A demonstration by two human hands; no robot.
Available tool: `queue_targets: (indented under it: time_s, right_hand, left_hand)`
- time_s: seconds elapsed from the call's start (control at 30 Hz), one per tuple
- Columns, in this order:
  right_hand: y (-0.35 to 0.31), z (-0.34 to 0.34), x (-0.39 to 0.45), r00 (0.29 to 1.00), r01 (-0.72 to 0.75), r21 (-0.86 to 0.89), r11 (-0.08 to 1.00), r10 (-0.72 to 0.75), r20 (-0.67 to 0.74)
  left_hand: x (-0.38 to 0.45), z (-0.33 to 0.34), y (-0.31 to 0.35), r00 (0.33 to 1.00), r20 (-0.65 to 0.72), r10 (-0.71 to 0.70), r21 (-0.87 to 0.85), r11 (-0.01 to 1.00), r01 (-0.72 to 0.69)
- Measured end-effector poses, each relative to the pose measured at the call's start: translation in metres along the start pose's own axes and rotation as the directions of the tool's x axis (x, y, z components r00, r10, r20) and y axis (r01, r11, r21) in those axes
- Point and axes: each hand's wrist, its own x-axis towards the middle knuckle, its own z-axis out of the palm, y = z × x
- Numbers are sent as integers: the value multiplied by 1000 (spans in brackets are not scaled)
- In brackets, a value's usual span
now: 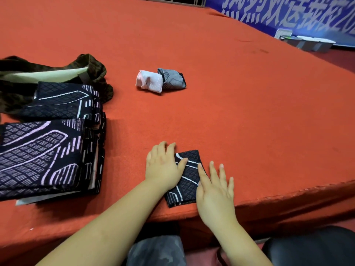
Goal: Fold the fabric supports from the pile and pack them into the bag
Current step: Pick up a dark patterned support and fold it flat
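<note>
On the red table (211, 54), a folded black support (187, 178) lies near the front edge. The left hand (163, 166) and right hand (215, 191) press flat on it, fingers straight, gripping nothing. The pile (46, 150) sits left, the bag (57, 72) behind it.

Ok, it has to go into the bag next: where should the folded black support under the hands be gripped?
Pinch the far short edge of the folded black support, coming from beyond it. It lies flat on the red table, the left hand and right hand cover its sides, and that end is bare.
</note>
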Motion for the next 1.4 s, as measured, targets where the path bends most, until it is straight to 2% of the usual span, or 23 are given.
queue_targets:
  time_s: [0.07, 0.2, 0.3, 0.47, 0.6, 0.7, 0.77, 0.87, 0.97, 1.03, 1.1, 1.2, 1.3, 1.37, 1.4]
  right_hand:
    - [3, -2, -2, 999, -1, -4, 1000, 1, 34]
    - [0, -9, -1, 995, -45, -2, 999, 45, 89]
    - [-1, -12, 3, 994, -75, 67, 995, 70, 85]
    - [-1, -17, 10, 979, -198, 153, 968, 203, -17]
    - [-3, -22, 12, 968, -251, 169, 953, 250, 30]
    - [-12, -27, 12, 979, -183, 286, 941, 201, -34]
    - [-19, -36, 7, 987, -106, 435, 894, 147, -62]
    - [-26, -56, 6, 993, 17, 557, 831, 50, -106]
    - [-35, -83, 11, 980, 168, 585, 794, -71, -185]
    - [-44, -104, 13, 965, 235, 610, 756, -108, -238]
    - [-55, -121, 15, 945, 293, 640, 711, -115, -305]
    - [-69, -135, 23, 941, 296, 768, 568, -36, -337]
    - [-86, -131, 38, 970, 143, 870, 473, 106, -217]
    - [-103, -124, 48, 993, -14, 950, 312, 115, -23]
    - [-114, -120, 52, 994, -97, 974, 202, 60, 86]
  left_hand:
    - [-10, -4, -4, 995, 89, 49, 44, 998, -53]
    - [-37, -11, -8, 925, 266, 271, 159, 934, -320]
    - [-42, -14, -12, 911, 333, 245, 126, 946, -300]
    - [-35, -20, -9, 897, 378, 228, 98, 954, -284]
    - [-27, -32, -4, 885, 410, 220, 97, 954, -283]
    - [-20, -44, 2, 920, 291, 264, 67, 953, -295]
    - [-16, -55, 6, 907, 209, 367, 92, 916, -392]
    - [-5, -79, 17, 810, 155, 565, 230, 777, -586]
    - [9, -113, 28, 730, 217, 648, 266, 681, -683]
    - [12, -136, 31, 716, 251, 651, 212, 684, -697]
    - [12, -156, 29, 733, 269, 624, 71, 747, -662]
    - [12, -178, 14, 782, 235, 577, -151, 816, -557]
    - [17, -199, -9, 877, 95, 471, -395, 827, -401]
    - [20, -212, -26, 937, 12, 349, -555, 782, -283]
    - [22, -218, -35, 959, -22, 284, -616, 752, -236]
